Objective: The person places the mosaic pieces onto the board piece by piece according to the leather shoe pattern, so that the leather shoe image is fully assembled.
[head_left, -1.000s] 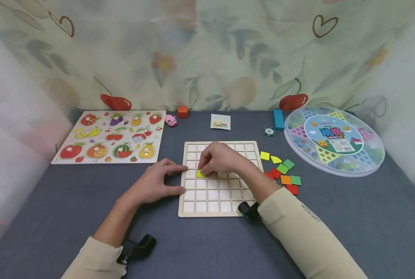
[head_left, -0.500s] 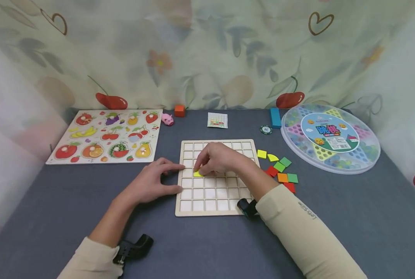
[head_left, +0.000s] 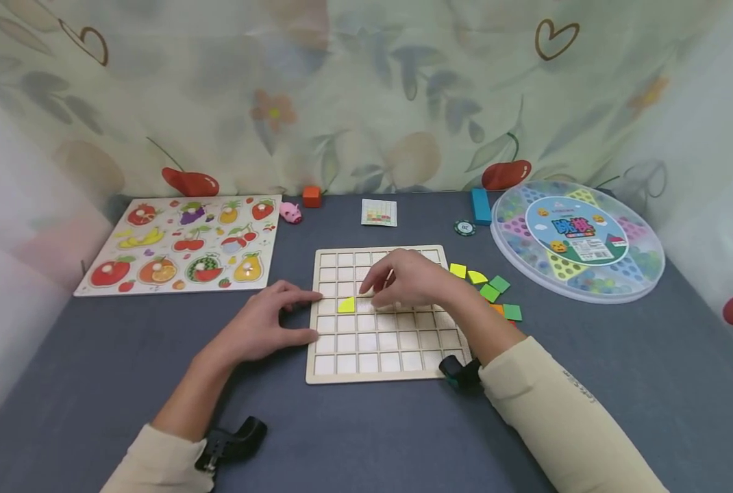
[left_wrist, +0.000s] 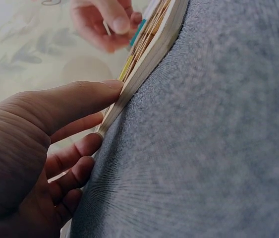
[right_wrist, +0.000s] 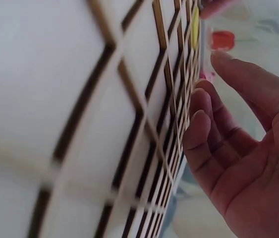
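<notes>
A pale wooden grid board [head_left: 366, 377] lies on the dark table in the head view. One yellow tile [head_left: 346, 305] with a curved side sits in a cell near its left edge. My left hand [head_left: 259, 323] touches the board's left edge with thumb and index finger spread apart; the left wrist view has the thumb [left_wrist: 87, 99] against the wooden rim. Just right of the yellow tile, my right hand [head_left: 406, 279] hovers over the board, thumb and fingers apart and holding nothing. In the right wrist view its fingers [right_wrist: 197, 134] are loosely bent close above the grid.
Yellow, green and orange tiles [head_left: 489, 293] lie right of the board, some hidden by the right forearm. Behind stand a fruit puzzle [head_left: 184, 216], a pink pig [head_left: 290, 212], an orange block [head_left: 312, 197], a printed card [head_left: 379, 212], a chip [head_left: 464, 227], a blue block [head_left: 480, 207] and a round game box [head_left: 579, 239].
My right hand has let go of the yellow tile, which now lies in its cell, and has moved a little right. My left hand keeps its place at the board's edge.
</notes>
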Demonstrator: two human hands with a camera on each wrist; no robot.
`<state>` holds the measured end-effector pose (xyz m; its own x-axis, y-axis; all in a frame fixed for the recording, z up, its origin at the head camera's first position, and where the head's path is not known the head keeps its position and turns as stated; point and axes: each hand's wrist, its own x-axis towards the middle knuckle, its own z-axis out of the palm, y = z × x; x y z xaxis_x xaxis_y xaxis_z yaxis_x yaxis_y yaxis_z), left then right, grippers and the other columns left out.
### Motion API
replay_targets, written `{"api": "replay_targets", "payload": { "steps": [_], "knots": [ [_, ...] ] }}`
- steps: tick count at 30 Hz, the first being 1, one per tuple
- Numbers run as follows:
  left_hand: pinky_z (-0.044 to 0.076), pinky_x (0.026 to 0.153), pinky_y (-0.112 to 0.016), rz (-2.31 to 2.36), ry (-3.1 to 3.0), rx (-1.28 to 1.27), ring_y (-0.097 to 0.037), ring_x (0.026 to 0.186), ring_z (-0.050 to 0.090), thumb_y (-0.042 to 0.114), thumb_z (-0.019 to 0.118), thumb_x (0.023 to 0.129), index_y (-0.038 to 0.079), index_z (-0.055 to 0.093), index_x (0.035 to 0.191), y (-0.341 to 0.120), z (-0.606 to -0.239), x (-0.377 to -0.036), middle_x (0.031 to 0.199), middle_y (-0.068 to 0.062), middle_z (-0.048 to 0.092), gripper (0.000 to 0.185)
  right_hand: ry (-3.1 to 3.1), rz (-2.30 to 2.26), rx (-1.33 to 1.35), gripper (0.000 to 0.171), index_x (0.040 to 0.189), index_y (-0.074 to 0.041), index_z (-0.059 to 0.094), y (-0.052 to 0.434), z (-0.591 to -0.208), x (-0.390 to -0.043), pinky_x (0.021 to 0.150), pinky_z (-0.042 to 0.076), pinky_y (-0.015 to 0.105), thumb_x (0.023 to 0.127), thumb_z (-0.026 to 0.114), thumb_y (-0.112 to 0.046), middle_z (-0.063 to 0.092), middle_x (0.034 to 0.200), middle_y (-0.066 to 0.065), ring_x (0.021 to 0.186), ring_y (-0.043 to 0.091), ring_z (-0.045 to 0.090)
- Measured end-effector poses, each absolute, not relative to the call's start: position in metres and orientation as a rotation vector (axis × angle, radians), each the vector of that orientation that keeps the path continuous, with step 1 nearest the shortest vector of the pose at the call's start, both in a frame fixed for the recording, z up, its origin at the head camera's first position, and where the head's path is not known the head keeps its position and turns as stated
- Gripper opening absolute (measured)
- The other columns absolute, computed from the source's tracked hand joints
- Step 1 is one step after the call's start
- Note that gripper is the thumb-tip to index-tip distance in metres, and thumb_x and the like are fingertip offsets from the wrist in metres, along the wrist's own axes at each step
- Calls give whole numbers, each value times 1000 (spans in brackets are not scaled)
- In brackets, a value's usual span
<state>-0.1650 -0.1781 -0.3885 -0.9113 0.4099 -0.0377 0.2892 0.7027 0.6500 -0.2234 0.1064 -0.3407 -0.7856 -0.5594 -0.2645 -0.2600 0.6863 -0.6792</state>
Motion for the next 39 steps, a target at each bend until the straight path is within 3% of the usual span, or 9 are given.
{"api": "replay_targets", "payload": {
  "steps": [9, 31, 39],
  "knots": [
    [43, 86, -40, 1001, 2739, 563, -24, 107, 53, 40, 83, 86, 21, 66, 140, -181, -390, -162, 124, -7, 58, 59, 2501, -911, -569, 15, 107, -14, 80, 152, -338, -222, 78, 51, 34, 94, 73, -14, 72, 100, 4, 93, 21, 64],
    [41, 85, -39, 978, 2737, 540, -25, 108, 52, 40, 83, 87, 21, 65, 141, -179, -387, -162, 125, -9, 57, 60, 2679, -840, -367, 21, 111, -4, 74, 236, -344, -225, 77, 53, 32, 92, 76, -12, 72, 104, 12, 93, 25, 62],
    [41, 85, -39, 982, 2733, 558, -24, 108, 52, 40, 82, 88, 21, 65, 141, -177, -387, -163, 124, -9, 57, 60, 2762, -679, -296, 31, 121, -1, 71, 244, -347, -230, 84, 54, 42, 92, 75, -13, 70, 107, 17, 96, 30, 62]
  ]
}}
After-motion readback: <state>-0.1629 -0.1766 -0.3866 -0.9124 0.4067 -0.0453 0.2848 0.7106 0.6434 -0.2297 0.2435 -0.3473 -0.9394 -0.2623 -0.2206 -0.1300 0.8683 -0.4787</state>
